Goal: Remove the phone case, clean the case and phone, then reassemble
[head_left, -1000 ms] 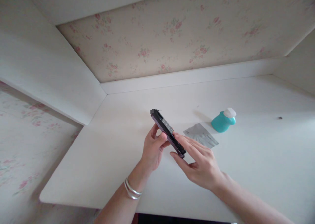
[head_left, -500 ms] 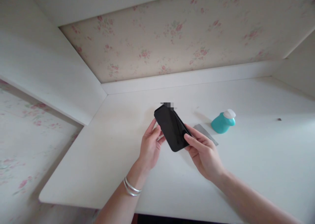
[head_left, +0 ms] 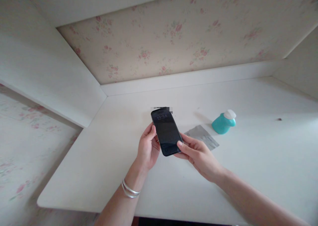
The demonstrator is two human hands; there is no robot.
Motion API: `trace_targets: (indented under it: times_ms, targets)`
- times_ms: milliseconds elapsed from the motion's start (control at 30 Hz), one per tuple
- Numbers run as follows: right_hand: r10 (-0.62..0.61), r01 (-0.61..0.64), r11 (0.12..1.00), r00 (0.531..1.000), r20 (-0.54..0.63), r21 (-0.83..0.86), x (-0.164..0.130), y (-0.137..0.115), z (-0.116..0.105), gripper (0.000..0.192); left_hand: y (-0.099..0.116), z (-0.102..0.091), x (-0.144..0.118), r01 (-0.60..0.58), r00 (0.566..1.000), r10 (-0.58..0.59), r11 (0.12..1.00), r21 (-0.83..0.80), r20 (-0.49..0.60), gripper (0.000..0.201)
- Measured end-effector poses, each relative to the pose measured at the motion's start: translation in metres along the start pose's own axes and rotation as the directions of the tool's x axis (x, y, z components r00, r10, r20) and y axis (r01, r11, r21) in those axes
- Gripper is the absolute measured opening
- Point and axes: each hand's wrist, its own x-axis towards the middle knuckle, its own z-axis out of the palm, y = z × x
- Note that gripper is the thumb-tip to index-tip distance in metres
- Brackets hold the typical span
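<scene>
- The white table [head_left: 248,173] spreads under your arms.
- Your right hand [head_left: 198,154] grips the phone's lower right edge.
- Your left hand [head_left: 147,148] closes on its left edge.
- The phone [head_left: 166,131] is held above the table, screen up.
- A grey packet [head_left: 202,136] and teal bottle [head_left: 222,123] lie just right.

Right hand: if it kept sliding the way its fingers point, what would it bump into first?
The right hand points left, toward the phone, which its thumb already touches. Past that, the left hand holding the phone's other edge comes next. Depth is hard to judge from this view.
</scene>
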Motion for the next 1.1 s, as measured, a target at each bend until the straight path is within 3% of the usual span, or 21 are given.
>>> trace_targets:
  times_ms: [333,500,700,867,967,1100]
  targets:
    - [-0.031,0.026,0.983,0.999,-0.025,-0.179,0.0,0.01,0.0,0.057,-0.006,-0.002,0.001,-0.096,0.983,0.105,0.993,0.067,-0.15,0.025]
    - [-0.056,0.045,0.981,0.997,-0.052,-0.188,0.001,0.012,0.0,0.06,-0.003,0.001,0.001,-0.086,0.979,0.103,0.991,0.101,-0.177,0.03]
    - [-0.083,0.042,0.969,0.983,-0.164,-0.243,0.002,0.011,0.0,0.058,-0.004,0.002,0.0,-0.078,0.98,0.1,0.988,0.134,-0.171,0.031]
    - [-0.073,0.065,0.968,0.997,-0.023,-0.243,0.004,0.007,-0.001,0.06,-0.006,0.002,0.001,-0.075,0.976,0.103,0.987,0.142,-0.194,0.031]
    - [-0.091,0.092,0.978,0.996,0.014,-0.188,0.005,0.006,0.002,0.066,-0.006,0.003,0.002,-0.097,0.983,0.118,0.985,0.142,-0.144,0.028]
    - [-0.092,0.078,0.984,0.992,-0.082,-0.162,0.004,0.005,0.007,0.066,-0.007,0.003,0.0,-0.101,0.994,0.104,0.987,0.121,-0.017,0.027]
